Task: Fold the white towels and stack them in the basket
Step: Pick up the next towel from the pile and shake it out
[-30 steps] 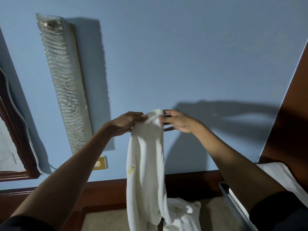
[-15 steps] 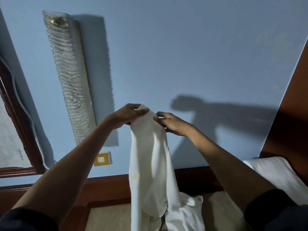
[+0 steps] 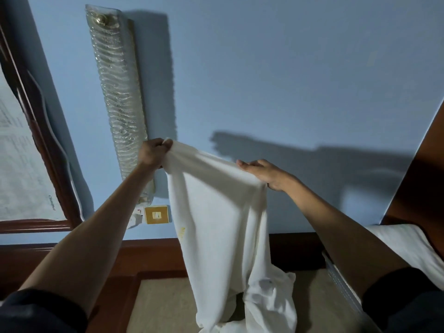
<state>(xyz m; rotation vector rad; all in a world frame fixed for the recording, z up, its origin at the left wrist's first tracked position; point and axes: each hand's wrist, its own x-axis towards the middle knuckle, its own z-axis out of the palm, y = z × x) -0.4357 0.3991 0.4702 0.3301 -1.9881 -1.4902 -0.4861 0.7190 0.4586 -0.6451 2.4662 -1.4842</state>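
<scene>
Towel cloth fills the middle of the frame: a white towel (image 3: 216, 212) is held up in front of a blue wall (image 3: 288, 68), its top edge stretched between two raised hands and sloping down from left to right. The left hand (image 3: 152, 153) is closed in a fist around the upper left corner, bunching the cloth. The right hand (image 3: 264, 173) pinches the other end of that edge, its fingers lying nearly straight along the top of the cloth, while the underside of the grip is hidden. From the edge the towel hangs in long folds, and its lower end lies crumpled on a beige surface (image 3: 163, 306) at the bottom centre. A small yellow mark shows on the cloth near its left side. At the lower right, the mesh wall of a basket (image 3: 341, 282) appears behind the right forearm, with white fabric (image 3: 408, 248) just beyond it. A long textured glass lamp (image 3: 120, 104) is mounted on the wall at upper left, with a gold switch plate (image 3: 156, 214) below it and a dark wooden frame (image 3: 48, 152) along the left edge.
</scene>
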